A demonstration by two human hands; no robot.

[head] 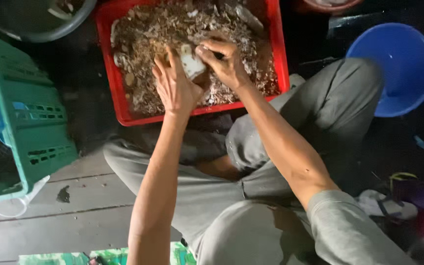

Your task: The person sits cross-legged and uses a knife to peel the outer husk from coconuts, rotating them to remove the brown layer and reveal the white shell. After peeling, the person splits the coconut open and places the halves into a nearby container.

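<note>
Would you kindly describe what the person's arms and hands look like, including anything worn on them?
Both forearms are bare. The left hand and right hand wear no gloves, and no rings, watch or bracelet can be seen. The right arm has a grey sleeve ending near the elbow; the left arm's sleeve is out of view. The grey matches the person's trousers.

Both hands — left hand, right hand — hold a pale shell over red crate
</note>
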